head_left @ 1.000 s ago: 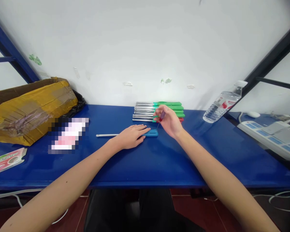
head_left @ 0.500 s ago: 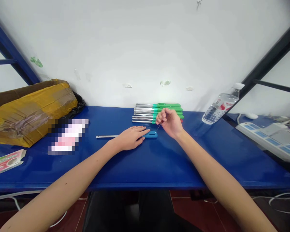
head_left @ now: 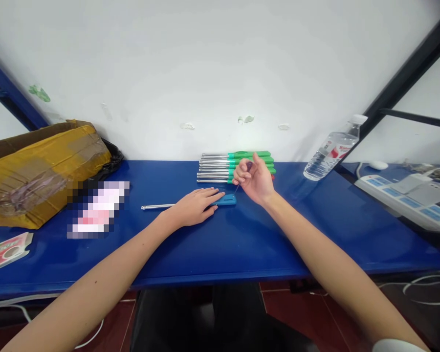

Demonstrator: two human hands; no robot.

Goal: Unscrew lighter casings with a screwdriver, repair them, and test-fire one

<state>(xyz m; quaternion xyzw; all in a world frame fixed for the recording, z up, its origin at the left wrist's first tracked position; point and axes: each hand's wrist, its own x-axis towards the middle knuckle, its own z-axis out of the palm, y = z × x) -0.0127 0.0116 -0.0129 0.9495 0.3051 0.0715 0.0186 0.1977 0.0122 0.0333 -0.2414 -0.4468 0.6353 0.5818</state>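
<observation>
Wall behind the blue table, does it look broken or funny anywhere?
A bit: the white wall has pale scuffed patches and green marks, odd on an otherwise plain surface. They might be chipped paint, but I can't tell.

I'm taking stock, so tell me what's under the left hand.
A blue-handled tool lies under the left hand; its handle end and silver rod show on opposite sides. The covered middle cannot be seen.

left hand (head_left: pixel 195 206) flat on blue-handled tool (head_left: pixel 229 199)
</observation>
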